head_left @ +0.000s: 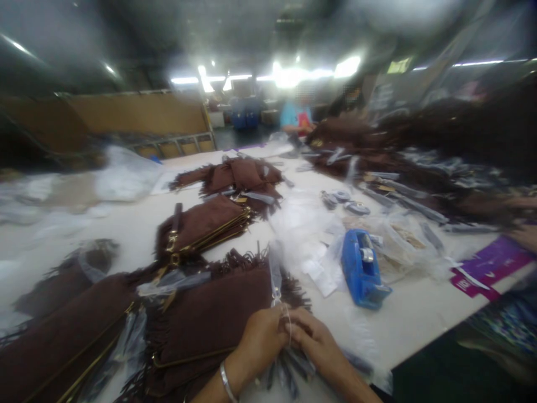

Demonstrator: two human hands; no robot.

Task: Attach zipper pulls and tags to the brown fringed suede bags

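Note:
My left hand (262, 334) and my right hand (312, 340) meet at the right side of a brown fringed bag (216, 310) with gold zipper trim. Their fingers are closed in a pinch around a thin white string (289, 324), which loops up between them. Just above the fingertips stands a metal clasp (276, 295) on a strap end wrapped in clear plastic (275, 263). Below the hands, dark plastic-wrapped strips (287, 376) hang or lie, blurred. What else sits between the fingertips is hidden.
A blue tape dispenser (361, 271) stands right of my hands, beside clear plastic bags (308, 224). More brown bags (201, 224) lie left and ahead. Dark fringed bags (419, 140) pile up at right. Another person's hand (526, 235) shows at the right edge; a person (296, 115) is farther back.

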